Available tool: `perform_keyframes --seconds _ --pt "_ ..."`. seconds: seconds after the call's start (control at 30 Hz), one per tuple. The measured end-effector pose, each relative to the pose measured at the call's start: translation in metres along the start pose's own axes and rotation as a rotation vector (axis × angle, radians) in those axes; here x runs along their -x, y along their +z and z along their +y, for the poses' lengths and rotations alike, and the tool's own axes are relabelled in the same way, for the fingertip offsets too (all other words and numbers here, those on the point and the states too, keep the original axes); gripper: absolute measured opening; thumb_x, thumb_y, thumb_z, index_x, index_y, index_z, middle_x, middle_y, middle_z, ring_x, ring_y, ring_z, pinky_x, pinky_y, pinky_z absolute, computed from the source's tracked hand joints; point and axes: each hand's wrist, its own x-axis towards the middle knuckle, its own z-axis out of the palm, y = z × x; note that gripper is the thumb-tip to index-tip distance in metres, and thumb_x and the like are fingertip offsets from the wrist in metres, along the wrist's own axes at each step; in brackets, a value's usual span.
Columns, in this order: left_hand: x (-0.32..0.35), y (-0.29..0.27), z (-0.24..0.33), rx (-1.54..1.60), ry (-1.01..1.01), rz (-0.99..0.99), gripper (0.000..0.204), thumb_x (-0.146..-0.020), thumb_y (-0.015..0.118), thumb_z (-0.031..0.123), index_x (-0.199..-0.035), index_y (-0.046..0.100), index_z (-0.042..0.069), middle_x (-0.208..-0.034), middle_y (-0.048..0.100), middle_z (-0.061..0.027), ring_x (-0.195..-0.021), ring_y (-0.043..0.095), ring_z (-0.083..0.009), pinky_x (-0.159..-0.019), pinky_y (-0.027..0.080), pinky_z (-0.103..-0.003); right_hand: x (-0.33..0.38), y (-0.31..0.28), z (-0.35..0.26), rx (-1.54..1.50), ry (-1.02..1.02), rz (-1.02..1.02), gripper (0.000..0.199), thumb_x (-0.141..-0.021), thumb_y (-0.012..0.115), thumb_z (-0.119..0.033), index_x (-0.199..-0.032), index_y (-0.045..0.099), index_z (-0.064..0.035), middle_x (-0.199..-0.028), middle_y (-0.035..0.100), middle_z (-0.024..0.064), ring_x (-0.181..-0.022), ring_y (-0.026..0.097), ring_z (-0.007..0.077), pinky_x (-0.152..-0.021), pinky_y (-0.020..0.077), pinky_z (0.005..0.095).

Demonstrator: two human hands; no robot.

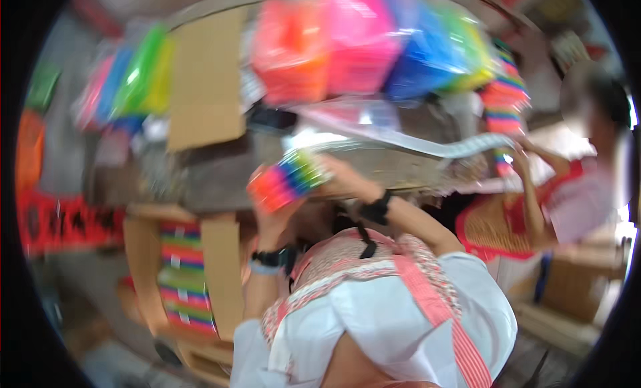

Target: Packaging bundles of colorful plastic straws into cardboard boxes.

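Between my two hands is a shiny, rainbow-striped pack in clear wrap, tilted over the near edge of the table. My left hand grips its lower orange-red end from below. The green end on the far side is held by my right hand. Motion blur smears the fingers and hides what exactly is in the pack. Below and to the left stands an open cardboard box with several similar rainbow-striped packs stacked inside.
On the wooden table lie large bags of orange, pink and blue pieces. A cardboard sheet stands beside them. At the right, a co-worker reaches toward a stack of rainbow-coloured pieces and a pale strip.
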Motion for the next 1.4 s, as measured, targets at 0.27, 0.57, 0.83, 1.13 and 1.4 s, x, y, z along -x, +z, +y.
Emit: perform_keyframes --seconds 0.27,0.57,0.83,1.13,1.4 --pt "0.002 -0.003 0.029 0.232 -0.142 0.085 0.046 -0.072 0.070 -0.002 -0.114 0.051 0.001 -0.106 0.057 -0.0074 -0.094 0.055 -0.0197 -0.083 0.047 -0.031 0.020 -0.058 -0.030 0.084 0.035 0.101 0.063 -0.071 0.072 -0.027 -0.124 0.046 -0.0087 -0.119 0.053 0.0141 -0.108 0.053 0.0296 -0.091 0.0432 0.0378" --pt "-0.020 0.000 -0.008 0.068 -0.266 -0.074 0.034 -0.074 0.069 -0.001 -0.105 0.057 0.001 -0.102 0.060 -0.0059 -0.089 0.056 -0.0167 -0.082 0.045 -0.031 0.233 -0.134 0.074 -0.213 0.856 0.784 0.021 -0.081 0.061 -0.015 -0.097 0.062 -0.0014 -0.079 0.065 0.0050 -0.069 0.062 0.0125 -0.060 0.0490 0.0240" --pt "-0.025 0.001 0.026 0.149 -0.221 0.041 0.030 -0.078 0.067 0.001 -0.105 0.056 -0.001 -0.103 0.058 -0.0062 -0.092 0.054 -0.0174 -0.084 0.044 -0.032 0.361 -0.239 0.159 -0.358 0.929 1.623 0.014 -0.081 0.054 -0.016 -0.090 0.061 -0.0077 -0.072 0.060 -0.0009 -0.057 0.053 0.0081 -0.048 0.0432 0.0215" --pt "-0.024 -0.046 0.009 0.023 -0.302 -0.076 0.048 -0.080 0.064 0.002 -0.123 0.044 -0.001 -0.123 0.049 -0.0098 -0.110 0.048 -0.0220 -0.096 0.037 -0.037 0.531 -0.367 0.309 0.964 0.547 1.681 0.017 -0.084 0.051 -0.012 -0.095 0.061 -0.0045 -0.090 0.060 0.0042 -0.079 0.055 0.0125 -0.065 0.0456 0.0293" --pt "-0.037 -0.048 0.009 0.056 -0.373 -0.030 0.062 -0.078 0.067 0.007 -0.131 0.037 0.001 -0.131 0.043 -0.0113 -0.118 0.043 -0.0241 -0.102 0.032 -0.041 0.576 -0.388 0.314 0.217 0.932 1.472 0.028 -0.084 0.059 -0.021 -0.108 0.056 -0.0060 -0.102 0.059 0.0037 -0.089 0.054 0.0139 -0.075 0.0448 0.0269"
